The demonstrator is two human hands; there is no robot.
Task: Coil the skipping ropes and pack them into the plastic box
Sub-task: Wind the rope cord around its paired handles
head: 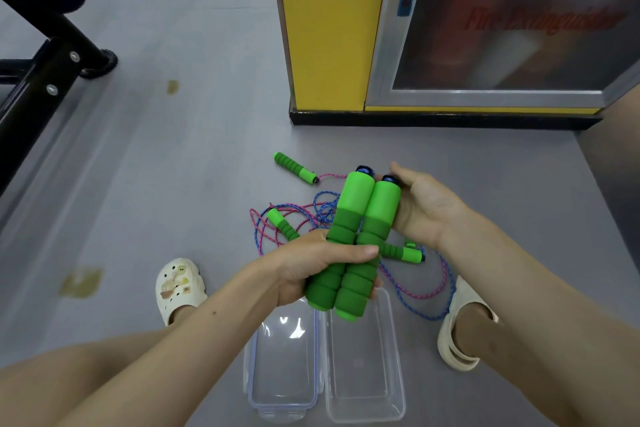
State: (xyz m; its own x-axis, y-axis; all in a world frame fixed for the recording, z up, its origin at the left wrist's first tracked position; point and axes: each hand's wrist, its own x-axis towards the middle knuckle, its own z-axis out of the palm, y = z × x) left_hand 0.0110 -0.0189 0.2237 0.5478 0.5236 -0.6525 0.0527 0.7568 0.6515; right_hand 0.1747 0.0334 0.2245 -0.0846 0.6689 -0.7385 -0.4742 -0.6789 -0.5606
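Two green foam skipping-rope handles (356,239) lie side by side between my hands, above the floor. My left hand (311,265) grips their lower ends, thumb across the front. My right hand (420,208) holds their upper ends near the dark caps. Below them on the grey floor stands the clear plastic box (396,374), nothing in it, with its lid (254,381) lying beside it on the left. A tangle of pink and blue rope (304,215) with further green handles (294,166) lies on the floor behind my hands.
My feet in pale sandals stand on either side, the left (178,288) and the right (460,326). A yellow pillar (329,28) and a fire-extinguisher cabinet (512,28) rise at the back right. A black metal gym frame (41,80) stands at the left.
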